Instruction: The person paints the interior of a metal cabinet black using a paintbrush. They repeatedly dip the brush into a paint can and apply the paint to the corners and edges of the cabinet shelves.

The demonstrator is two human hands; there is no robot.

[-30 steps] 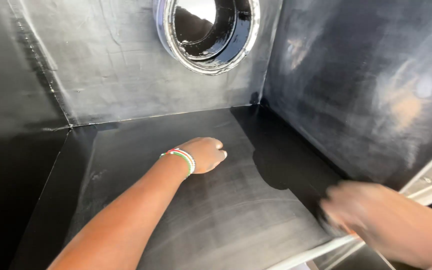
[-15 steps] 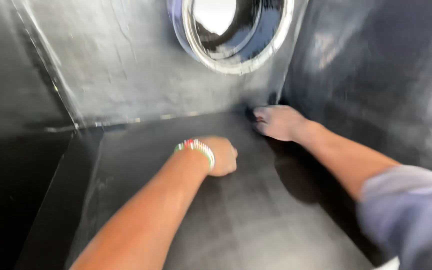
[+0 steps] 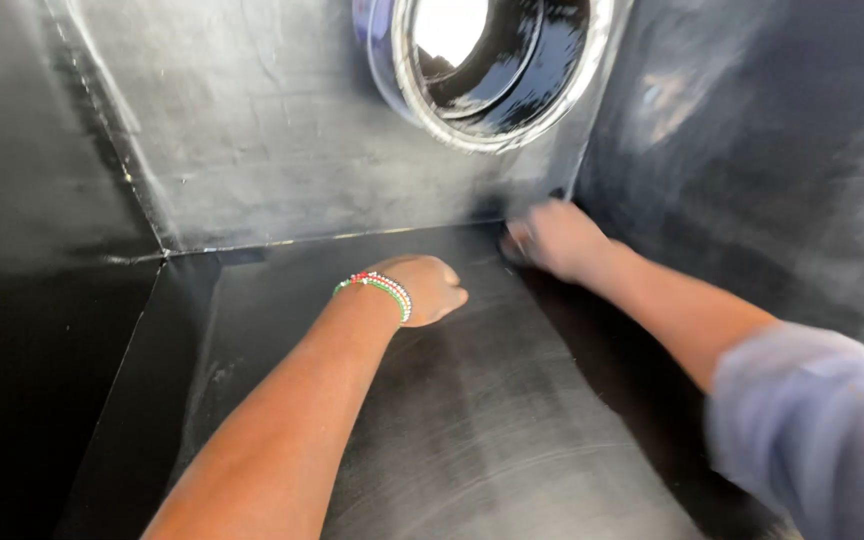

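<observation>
My left hand (image 3: pixel 428 289) rests on the black floor panel (image 3: pixel 472 440) of a dark box, fingers curled under, with a beaded bracelet (image 3: pixel 385 291) on the wrist. My right hand (image 3: pixel 554 240) reaches into the back right corner where the floor meets the back wall (image 3: pixel 272 150) and the right wall (image 3: pixel 782 150). It is blurred, so I cannot tell whether its fingers hold anything. A grey-blue sleeve (image 3: pixel 812 440) covers my right upper arm.
A round shiny ring opening (image 3: pixel 492 60) is set in the back wall above both hands. The left wall (image 3: pixel 22 130) is glossy black. A pale seam (image 3: pixel 282 240) runs along the foot of the back wall.
My right hand has come from the front right edge into the back right corner. The view has moved closer to the back wall. My left hand stays on the floor.
</observation>
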